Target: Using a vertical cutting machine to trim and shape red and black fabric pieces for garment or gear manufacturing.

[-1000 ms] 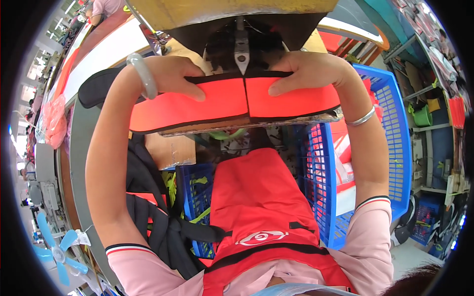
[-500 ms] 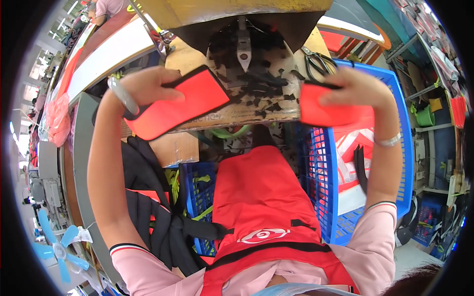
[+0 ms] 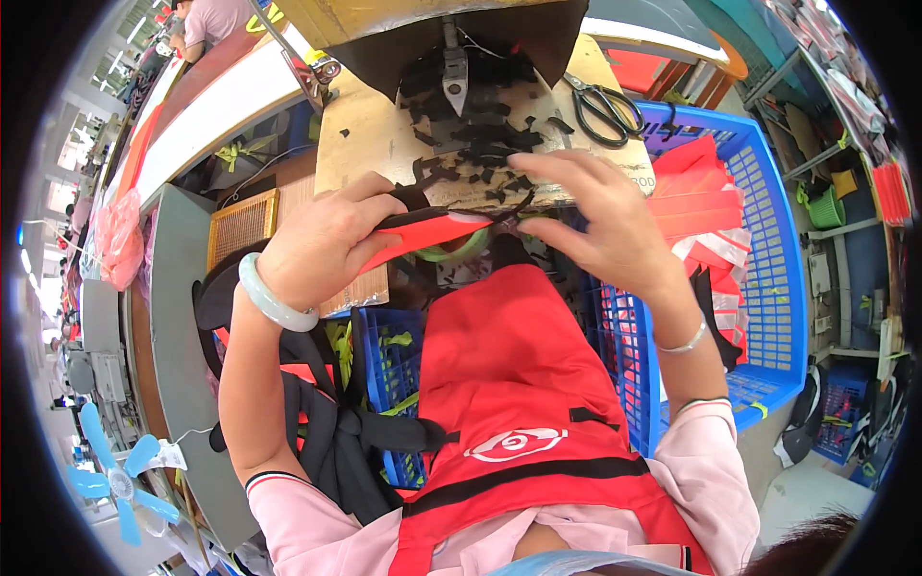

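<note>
Right at the near edge of the wooden worktop (image 3: pixel 384 144), a red fabric piece with black trim (image 3: pixel 423 233) is being held up, pretty much in the middle of the view. It's pinched by the left hand (image 3: pixel 322 245), with the fingers curled round its left end and the thumb on top, so that hand is closed on it. The right hand (image 3: pixel 600 216) is spread wide open just right of the piece, fingers stretched out flat over the worktop edge, and whether the fabric is actually touched by it can't be told. Black fabric scraps (image 3: pixel 480 144) are scattered across the worktop further away, scissors (image 3: pixel 603 108) are lying far right, and a blue crate (image 3: pixel 768 240) stuffed with red pieces is parked on the right.
</note>
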Demonstrator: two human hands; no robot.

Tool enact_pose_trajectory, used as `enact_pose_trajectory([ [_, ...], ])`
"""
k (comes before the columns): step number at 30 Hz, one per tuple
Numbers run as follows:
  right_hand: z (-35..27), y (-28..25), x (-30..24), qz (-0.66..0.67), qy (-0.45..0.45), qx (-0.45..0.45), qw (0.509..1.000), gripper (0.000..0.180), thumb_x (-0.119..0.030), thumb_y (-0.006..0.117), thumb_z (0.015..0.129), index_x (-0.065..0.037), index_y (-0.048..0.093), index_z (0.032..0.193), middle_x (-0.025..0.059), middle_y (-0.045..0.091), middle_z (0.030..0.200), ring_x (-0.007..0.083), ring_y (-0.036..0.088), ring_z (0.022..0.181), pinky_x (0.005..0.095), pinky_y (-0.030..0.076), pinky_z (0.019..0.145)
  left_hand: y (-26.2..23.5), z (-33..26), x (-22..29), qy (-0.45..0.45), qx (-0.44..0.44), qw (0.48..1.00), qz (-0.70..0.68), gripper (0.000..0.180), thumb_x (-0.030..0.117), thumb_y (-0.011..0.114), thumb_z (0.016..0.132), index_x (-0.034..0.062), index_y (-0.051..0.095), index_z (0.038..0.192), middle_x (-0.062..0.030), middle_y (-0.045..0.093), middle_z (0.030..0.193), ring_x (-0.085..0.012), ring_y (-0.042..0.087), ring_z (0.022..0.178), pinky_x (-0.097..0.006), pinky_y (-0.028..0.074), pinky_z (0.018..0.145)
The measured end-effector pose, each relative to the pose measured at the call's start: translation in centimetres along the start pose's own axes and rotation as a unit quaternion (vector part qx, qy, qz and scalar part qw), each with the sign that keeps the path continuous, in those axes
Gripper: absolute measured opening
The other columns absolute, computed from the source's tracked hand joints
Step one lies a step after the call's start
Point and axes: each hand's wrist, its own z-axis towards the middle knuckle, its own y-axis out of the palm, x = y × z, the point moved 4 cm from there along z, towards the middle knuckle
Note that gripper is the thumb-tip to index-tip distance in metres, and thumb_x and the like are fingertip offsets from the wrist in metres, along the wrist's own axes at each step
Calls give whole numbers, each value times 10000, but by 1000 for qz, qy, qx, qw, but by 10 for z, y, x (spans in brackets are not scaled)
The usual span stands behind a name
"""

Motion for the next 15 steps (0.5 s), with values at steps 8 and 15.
enact_pose_trajectory([
  [8,23,36,20,-60,-85,35,994,62,-98,660,840,-72,626,885,68,608,817,280,589,809,385,436,778,-13,5,-7,8,39,988,150,205,112,613,857,17,619,1038,-136,582,1090,-351,598,935,-423,482,820],
  [15,46,47,41,-108,-51,87,989,59,-138,647,847,-87,625,827,69,606,803,286,598,835,407,432,834,-17,28,-28,30,117,974,193,188,98,641,837,32,628,1012,-105,579,995,-318,606,843,-403,487,762],
])
